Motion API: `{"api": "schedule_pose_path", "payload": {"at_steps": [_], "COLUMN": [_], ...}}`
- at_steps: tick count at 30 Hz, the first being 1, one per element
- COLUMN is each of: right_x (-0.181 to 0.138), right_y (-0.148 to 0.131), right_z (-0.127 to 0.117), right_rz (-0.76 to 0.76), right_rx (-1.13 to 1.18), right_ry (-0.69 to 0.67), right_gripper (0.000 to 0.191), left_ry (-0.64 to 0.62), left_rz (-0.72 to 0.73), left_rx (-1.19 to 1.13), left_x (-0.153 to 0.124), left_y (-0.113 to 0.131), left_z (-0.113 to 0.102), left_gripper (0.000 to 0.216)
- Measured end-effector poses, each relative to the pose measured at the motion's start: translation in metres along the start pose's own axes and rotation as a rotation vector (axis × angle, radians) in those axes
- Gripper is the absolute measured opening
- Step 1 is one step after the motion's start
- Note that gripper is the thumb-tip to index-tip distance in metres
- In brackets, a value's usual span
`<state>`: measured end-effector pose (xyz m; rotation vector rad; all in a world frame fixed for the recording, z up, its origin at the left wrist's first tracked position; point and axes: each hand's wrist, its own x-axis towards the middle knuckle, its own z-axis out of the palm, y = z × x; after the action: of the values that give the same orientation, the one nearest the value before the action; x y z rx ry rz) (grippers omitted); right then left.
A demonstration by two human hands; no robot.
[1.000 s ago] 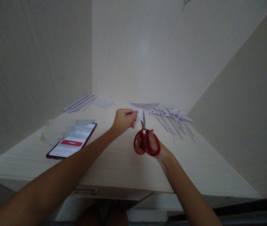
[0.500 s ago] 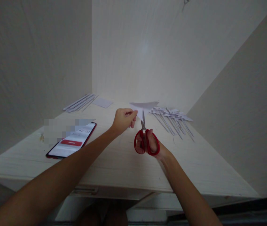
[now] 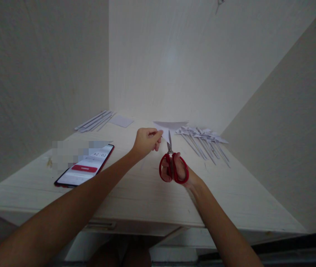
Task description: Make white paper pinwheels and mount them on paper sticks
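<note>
At the bottom centre of the frame, below the near edge of the pale tabletop (image 3: 147, 200), is a drawer front (image 3: 135, 227) with a recessed handle (image 3: 101, 225); what the drawer holds is hidden.

At the lower left a phone (image 3: 87, 168) lies face up, its screen lit with a red button and digits, a pixelated patch covering the area beside it.

Just below the middle of the frame, the right hand (image 3: 179, 170) is closed through the red handles of the scissors (image 3: 170, 151), which point away with their blades slightly parted at the edge of a sheet of white paper (image 3: 165, 129).

To its left, at the centre, the left hand (image 3: 145, 141) is nearly closed, pinching that paper between thumb and fingers. The sheet spreads behind the fingertips, its far part raised and curved.

Right of centre, paper pinwheels (image 3: 204, 134) lie overlapping, their sticks pointing nearer. Left of centre, a bundle of thin white sticks (image 3: 95, 121) lies beside a flat paper square (image 3: 121, 121).

The pale wall (image 3: 171, 81) rises behind, with a small metal fitting (image 3: 220, 3) at the top edge, right of centre.
</note>
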<state>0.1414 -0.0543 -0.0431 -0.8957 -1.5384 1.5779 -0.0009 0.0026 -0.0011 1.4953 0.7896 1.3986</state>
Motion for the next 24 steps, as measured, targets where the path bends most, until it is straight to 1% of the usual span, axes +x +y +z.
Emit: {"api": "schedule_pose_path", "payload": {"at_steps": [12,18,24], "right_x": [0.0006,0.0000,0.0010], "right_y": [-0.0018,-0.0040,-0.0021], "right_z": [0.0027,0.0046,0.0023], "right_rz": [-0.002,0.001,-0.001], "right_rx": [-0.019,-0.026,0.014], "right_ry": [0.000,0.042,0.054], "right_gripper": [0.063,0.063,0.064], "left_ry": [-0.005,-0.004,-0.006], "left_rz": [-0.004,-0.014,-0.001], "left_rx": [-0.002,-0.012,0.006], "left_x": [0.0007,0.0006,0.0016], "left_y": [0.0001,0.0004,-0.0025], "left_z": [-0.0002,0.0000,-0.0013], "left_gripper": [0.035,0.035,0.034]}}
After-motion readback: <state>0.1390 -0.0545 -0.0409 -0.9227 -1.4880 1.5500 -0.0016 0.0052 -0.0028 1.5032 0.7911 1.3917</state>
